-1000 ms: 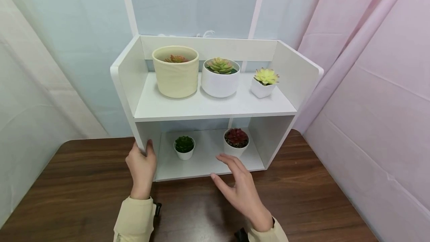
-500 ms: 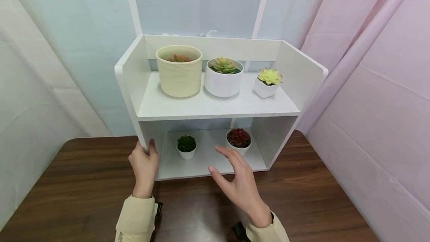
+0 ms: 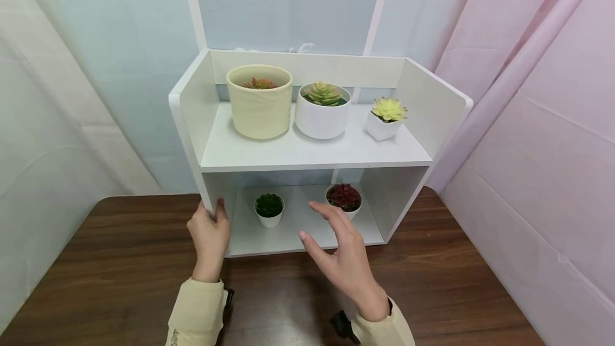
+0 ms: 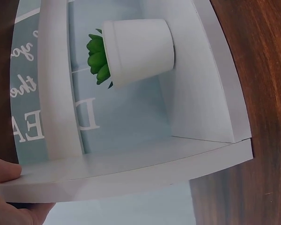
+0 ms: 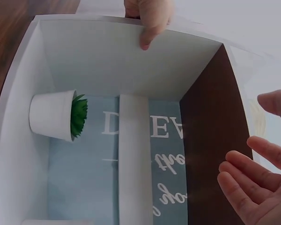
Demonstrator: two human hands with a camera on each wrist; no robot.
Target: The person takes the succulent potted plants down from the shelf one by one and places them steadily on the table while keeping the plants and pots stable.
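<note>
A white two-level shelf unit (image 3: pixel 307 156) stands on a dark wooden table (image 3: pixel 110 260). My left hand (image 3: pixel 211 219) grips the front edge of its left side panel, thumb inside; that thumb (image 5: pixel 147 28) shows in the right wrist view. My right hand (image 3: pixel 311 223) hovers open before the lower compartment, holding nothing, its fingers (image 5: pixel 250 180) spread. Its fingertips are close to a white pot with a red succulent (image 3: pixel 343 200). A small white pot with a green succulent (image 3: pixel 269 210) (image 4: pixel 136 51) (image 5: pixel 54 115) stands left of it.
The upper level carries a tall cream pot (image 3: pixel 259 103), a round white pot with a green-pink succulent (image 3: pixel 322 111) and a small white pot with a yellow-green succulent (image 3: pixel 386 119). Pale blue and pink curtains hang behind and to the right.
My right hand has risen a little and moved closer to the lower compartment and the red succulent pot. My left hand keeps its hold on the side panel.
</note>
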